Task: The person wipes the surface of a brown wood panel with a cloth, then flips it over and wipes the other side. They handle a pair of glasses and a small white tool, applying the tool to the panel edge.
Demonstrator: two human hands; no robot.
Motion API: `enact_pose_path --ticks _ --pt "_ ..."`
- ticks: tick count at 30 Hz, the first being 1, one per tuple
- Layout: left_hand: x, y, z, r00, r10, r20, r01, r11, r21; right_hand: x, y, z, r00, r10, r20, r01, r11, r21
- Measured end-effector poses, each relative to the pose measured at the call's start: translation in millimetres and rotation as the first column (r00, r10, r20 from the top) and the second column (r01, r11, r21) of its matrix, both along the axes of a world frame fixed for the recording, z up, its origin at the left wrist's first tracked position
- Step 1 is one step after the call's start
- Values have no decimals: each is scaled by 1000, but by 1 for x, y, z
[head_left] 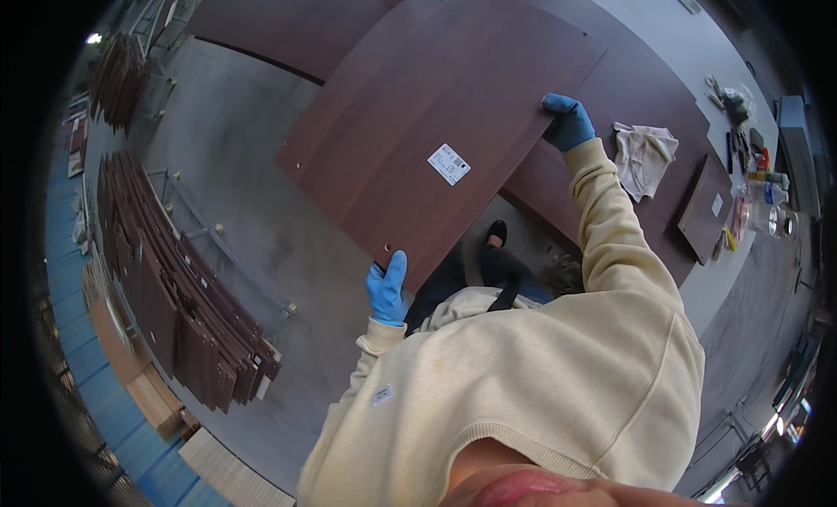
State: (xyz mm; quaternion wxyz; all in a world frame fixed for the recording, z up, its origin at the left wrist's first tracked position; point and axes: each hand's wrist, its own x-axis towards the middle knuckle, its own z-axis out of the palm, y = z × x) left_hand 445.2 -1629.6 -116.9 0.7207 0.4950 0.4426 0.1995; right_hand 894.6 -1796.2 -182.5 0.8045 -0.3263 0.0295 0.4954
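Note:
A large dark reddish-brown wood panel (392,115) with a white label and small holes near its edges is held between my two blue-gloved hands. My left hand (386,289) is closed on its near corner, thumb on top beside a hole; the fingers underneath are partly hidden. At the right edge, my right hand (568,122) is closed round the panel's side. More brown panels (645,97) lie on the worktable beyond and to the right, partly covered by the held panel. A crumpled pale cloth (643,158) lies just right of my right hand.
Racks of upright brown panels (166,289) stand on the left, above a grey floor (253,115). On the table's right side are a small labelled brown board (704,209), glass jars (764,217) and several hand tools. Light boards (231,468) lie at the lower left.

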Motion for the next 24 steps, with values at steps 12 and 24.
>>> enact_pose_path --ticks 12,24 --pt "16 -27 -30 1000 -22 -13 19 983 -182 45 17 1 993 108 52 -103 990 -91" --pt "32 73 2 800 -528 -284 547 837 -14 47 66 -11 976 -170 139 218 824 -523"
